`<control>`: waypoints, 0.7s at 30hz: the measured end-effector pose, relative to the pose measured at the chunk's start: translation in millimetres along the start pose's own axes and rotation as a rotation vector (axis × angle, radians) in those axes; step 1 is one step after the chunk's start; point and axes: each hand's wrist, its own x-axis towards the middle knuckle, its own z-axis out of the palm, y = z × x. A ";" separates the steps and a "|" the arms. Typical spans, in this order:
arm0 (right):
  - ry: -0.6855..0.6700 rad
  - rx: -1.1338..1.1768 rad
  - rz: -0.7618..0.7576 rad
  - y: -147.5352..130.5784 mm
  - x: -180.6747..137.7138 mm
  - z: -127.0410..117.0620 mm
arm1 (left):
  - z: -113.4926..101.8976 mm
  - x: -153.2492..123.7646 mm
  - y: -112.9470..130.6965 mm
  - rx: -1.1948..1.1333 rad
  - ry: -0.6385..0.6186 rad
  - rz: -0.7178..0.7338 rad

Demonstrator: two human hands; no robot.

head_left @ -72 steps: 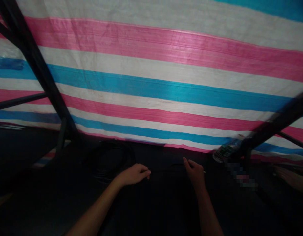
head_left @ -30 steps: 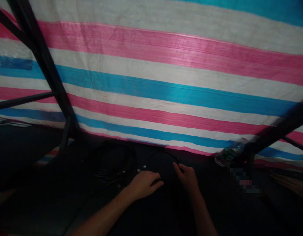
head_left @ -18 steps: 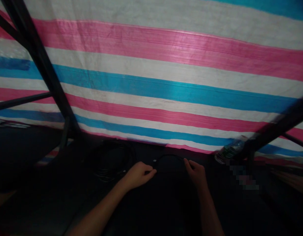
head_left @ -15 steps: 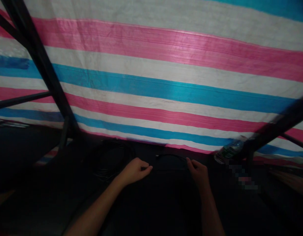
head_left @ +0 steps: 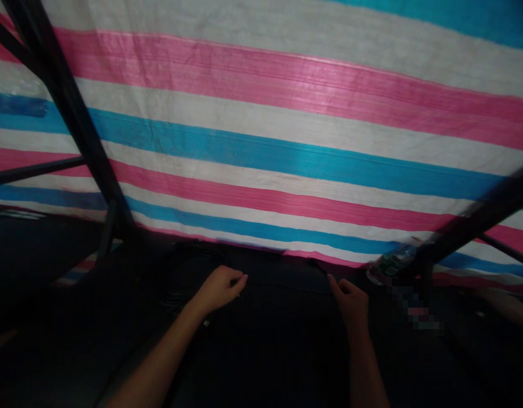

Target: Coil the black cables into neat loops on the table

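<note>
In the dim lower middle, my left hand (head_left: 222, 289) is closed in a pinch on a thin black cable. To the right, my right hand (head_left: 351, 297) also has its fingers closed on the cable. A faint stretch of the black cable (head_left: 286, 287) runs between the two hands. A short dark piece of it rises up and left from the right fingertips. Behind my left hand lies a coil of black cable (head_left: 193, 247), partly covered by the hand. A small pale bit (head_left: 207, 323) shows below my left wrist; its kind is too dark to tell.
A clear plastic bottle (head_left: 391, 263) with a green label lies beside the right black metal leg (head_left: 465, 226). Another black frame leg (head_left: 80, 133) stands left. A striped plastic sheet (head_left: 286, 124) hangs behind the dark surface. Part of another person's arm (head_left: 505, 303) shows at far right.
My hands have moved apart: the left one to the left, the right one slightly right. The cable's free end, which reached left from my right hand, now shows only as a short piece.
</note>
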 end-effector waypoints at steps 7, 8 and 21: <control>-0.158 0.042 -0.120 -29.4 -18.5 25.0 | 35.9 -6.6 35.5 0.132 -0.106 0.164; -0.174 0.040 -0.141 -34.0 -21.0 26.9 | 41.7 -8.3 41.0 0.126 -0.115 0.174; -0.067 0.008 -0.057 -15.1 -4.7 3.2 | 17.2 -2.8 18.3 -0.036 -0.061 0.023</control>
